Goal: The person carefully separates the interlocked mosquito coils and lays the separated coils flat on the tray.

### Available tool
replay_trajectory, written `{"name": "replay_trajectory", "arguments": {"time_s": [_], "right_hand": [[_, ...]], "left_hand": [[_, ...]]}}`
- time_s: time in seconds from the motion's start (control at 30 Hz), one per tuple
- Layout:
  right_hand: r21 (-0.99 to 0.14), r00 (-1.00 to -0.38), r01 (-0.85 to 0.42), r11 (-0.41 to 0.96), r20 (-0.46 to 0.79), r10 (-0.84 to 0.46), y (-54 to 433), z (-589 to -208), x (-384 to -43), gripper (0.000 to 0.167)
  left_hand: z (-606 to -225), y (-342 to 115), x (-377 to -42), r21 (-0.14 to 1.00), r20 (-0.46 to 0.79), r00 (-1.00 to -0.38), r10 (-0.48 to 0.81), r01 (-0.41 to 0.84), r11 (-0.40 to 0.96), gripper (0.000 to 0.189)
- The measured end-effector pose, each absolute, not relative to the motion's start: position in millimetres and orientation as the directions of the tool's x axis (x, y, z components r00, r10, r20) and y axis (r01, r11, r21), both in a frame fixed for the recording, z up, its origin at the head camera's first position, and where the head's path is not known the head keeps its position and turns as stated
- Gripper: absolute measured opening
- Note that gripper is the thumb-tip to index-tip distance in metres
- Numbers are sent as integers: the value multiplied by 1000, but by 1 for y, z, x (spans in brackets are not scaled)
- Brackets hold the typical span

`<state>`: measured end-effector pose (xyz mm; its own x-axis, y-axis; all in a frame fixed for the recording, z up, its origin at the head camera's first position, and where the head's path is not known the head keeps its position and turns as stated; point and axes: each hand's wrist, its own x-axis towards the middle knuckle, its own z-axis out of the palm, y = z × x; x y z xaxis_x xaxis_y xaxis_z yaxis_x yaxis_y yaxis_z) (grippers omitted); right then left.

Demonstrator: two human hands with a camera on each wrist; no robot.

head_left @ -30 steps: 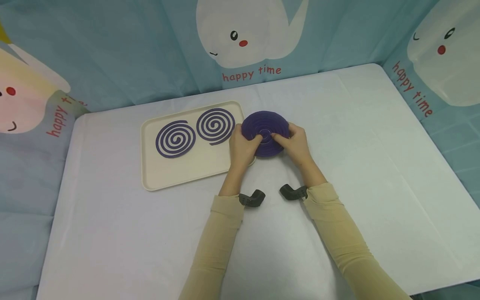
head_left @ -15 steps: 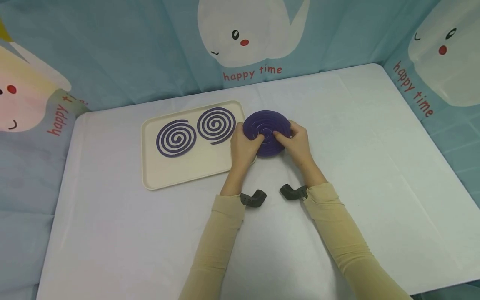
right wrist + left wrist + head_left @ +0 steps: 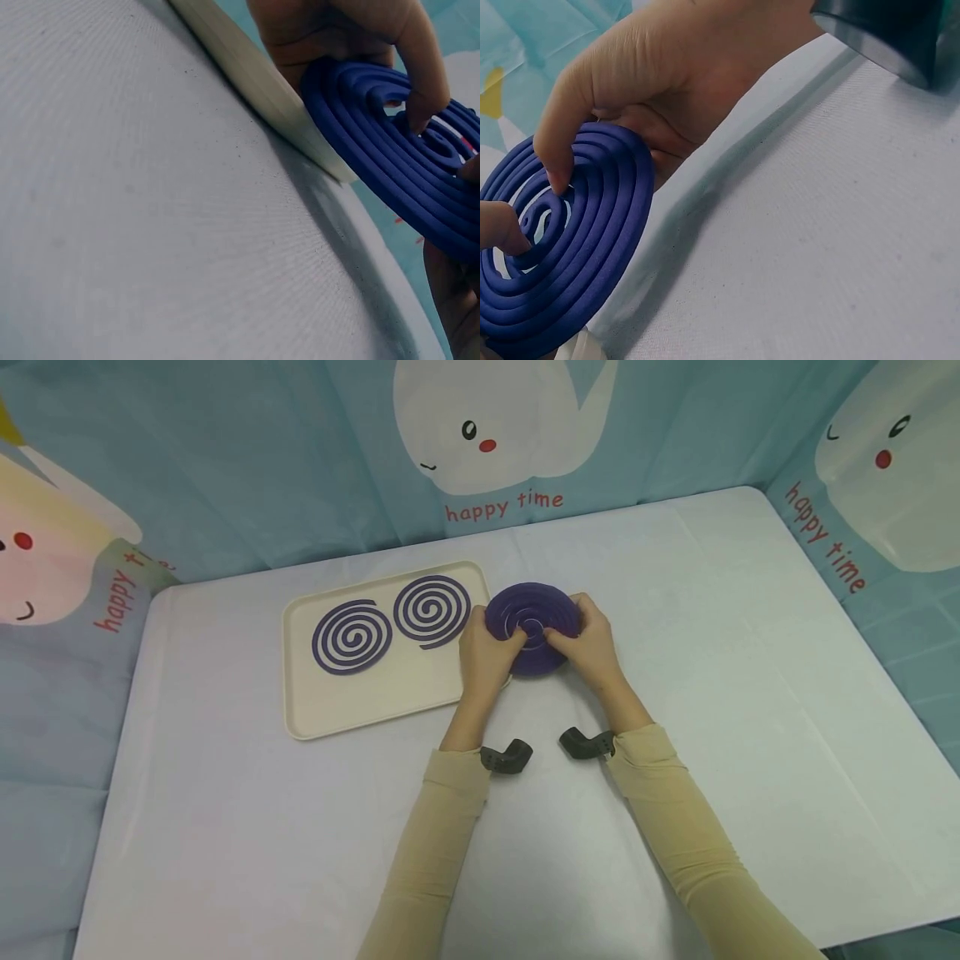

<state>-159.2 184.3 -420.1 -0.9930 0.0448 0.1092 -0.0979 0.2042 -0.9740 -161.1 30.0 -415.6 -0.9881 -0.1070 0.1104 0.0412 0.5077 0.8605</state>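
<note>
Both hands hold a purple-blue disc of closely wound mosquito coils [image 3: 533, 596], raised and tilted at the tray's right end. My left hand [image 3: 487, 653] grips its left side, the thumb pressing near the centre. Opposite it, my right hand [image 3: 597, 645] grips the right rim, its thumb also near the centre. The left wrist view shows narrow gaps between the inner turns of the coil disc [image 3: 619, 191]. In the right wrist view, fingers partly hide the same coil disc [image 3: 360, 154]. Two separate mosquito coils, a left one [image 3: 327, 647] and a right one [image 3: 459, 602], lie flat on the cream tray [image 3: 360, 710].
A white cloth covers the table [image 3: 712, 735]. The tray's raised rim lies just under the left hand. A blue printed curtain [image 3: 300, 460] hangs along the table's far edge and sides. Dark wrist devices, a left one [image 3: 507, 757] and a right one [image 3: 587, 744], face each other.
The disc tilts slightly differently, and the gap around its inner turns looks a little wider. My right hand has shifted slightly up and left. The tray and its two coils stay put.
</note>
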Motion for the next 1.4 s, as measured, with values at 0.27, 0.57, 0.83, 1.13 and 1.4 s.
{"name": "replay_trajectory", "arguments": {"time_s": [0.27, 0.57, 0.83, 1.13, 1.4], "right_hand": [[-994, -998, -59, -89, 57, 27, 187, -417, -160, 9], [-951, -1000, 3, -309, -5, 6, 190, -420, -162, 29], [-949, -999, 46, -312, -38, -31, 192, -420, -163, 29], [-927, -997, 72, -368, -75, -6, 192, -420, -163, 28], [-943, -997, 35, -330, -57, 58, 193, -422, -164, 16]], "left_hand": [[-416, 28, -161, 868, 99, -988, -121, 26, 496, 39], [-415, 29, -162, 869, 60, -989, -138, -16, 495, 42], [-414, 26, -163, 859, 64, -991, -117, -5, 511, 43], [-412, 22, -163, 871, 65, -996, -56, 29, 491, 44], [-412, 19, -164, 877, 62, -998, -22, 44, 478, 47]]}}
